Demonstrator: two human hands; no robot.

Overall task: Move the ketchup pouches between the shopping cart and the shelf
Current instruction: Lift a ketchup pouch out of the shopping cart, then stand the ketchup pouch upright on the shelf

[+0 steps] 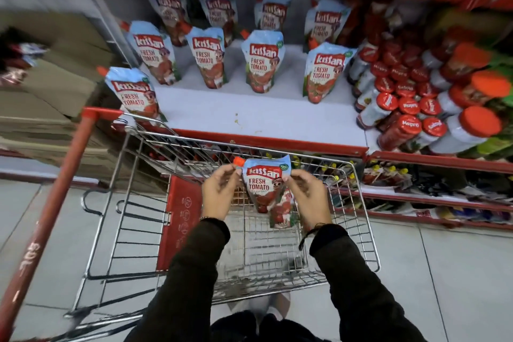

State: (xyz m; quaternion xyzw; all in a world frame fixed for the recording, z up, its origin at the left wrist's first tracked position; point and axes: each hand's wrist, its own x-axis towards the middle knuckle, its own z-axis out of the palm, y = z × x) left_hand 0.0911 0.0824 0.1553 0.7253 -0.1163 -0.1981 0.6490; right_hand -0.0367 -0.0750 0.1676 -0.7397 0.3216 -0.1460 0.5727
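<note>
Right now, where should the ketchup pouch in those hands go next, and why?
Probably up and forward onto the bare front of the white shelf. Both the left hand and right hand pinch the ketchup pouch by its top corners above the shopping cart, other pouches already stand in rows there, and the front strip is open.

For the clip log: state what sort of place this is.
Most likely a supermarket aisle. Red shelving carries rows of identical ketchup pouches beside jars with red lids, and a wire shopping cart stands in front, with both hands holding a pouch above it.
</note>
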